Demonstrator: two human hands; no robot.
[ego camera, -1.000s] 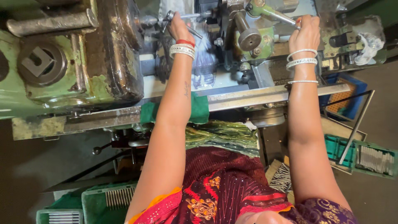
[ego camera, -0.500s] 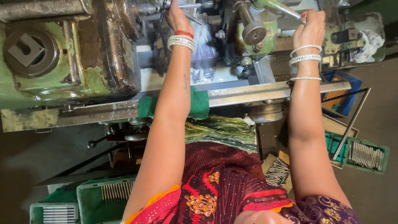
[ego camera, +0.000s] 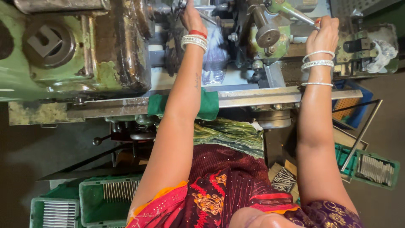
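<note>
The right hand point(ego camera: 324, 34) is clenched on a slim metal lever point(ego camera: 298, 13) of the green lathe point(ego camera: 63, 63). The left hand point(ego camera: 192, 19) reaches toward the chuck area, its fingers cut off by the frame's top, so its grip cannot be told. A green cloth point(ego camera: 209, 105) drapes the bed rail under the forearm. Green crates point(ego camera: 99, 198) of metal rods sit below.

A metalworking shop, by the look of it. A heavy green lathe point(ego camera: 80, 55) with chipped paint and oily steel fills the bench height. Below it, on the dark floor, stand green plastic crates point(ego camera: 109, 198) packed with slim metal rods point(ego camera: 55, 213), and another crate point(ego camera: 373, 169) sits to the lathe's right.
</note>
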